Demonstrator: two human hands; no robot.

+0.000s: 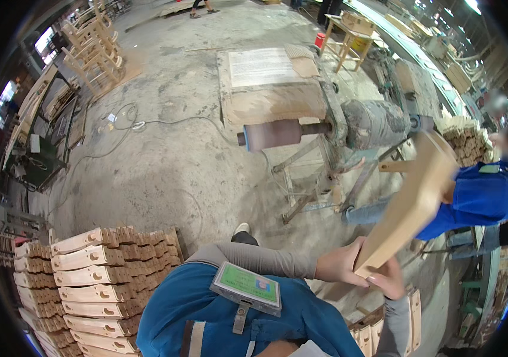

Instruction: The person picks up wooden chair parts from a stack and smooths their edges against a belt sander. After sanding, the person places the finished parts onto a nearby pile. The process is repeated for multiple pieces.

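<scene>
My left hand [342,262] and my right hand [390,278] are closed around the near end of a long, pale wooden board [405,205]. It tilts up and away to the right, and its far end is smeared by motion. Ahead of me and to the left of the board is a sanding machine, its brown sanding drum [273,135] sticking out sideways on a shaft. The board and the drum are apart. Beside my right forearm, more pale wooden pieces [368,339] show low down, partly hidden by my arm.
Tall stacks of slotted wooden pieces [90,291] stand at my near left. A co-worker in a blue shirt [483,193] is close on the right, past the board. A cable [171,122] runs over the concrete floor. Wooden chair frames [93,56] are piled at the far left.
</scene>
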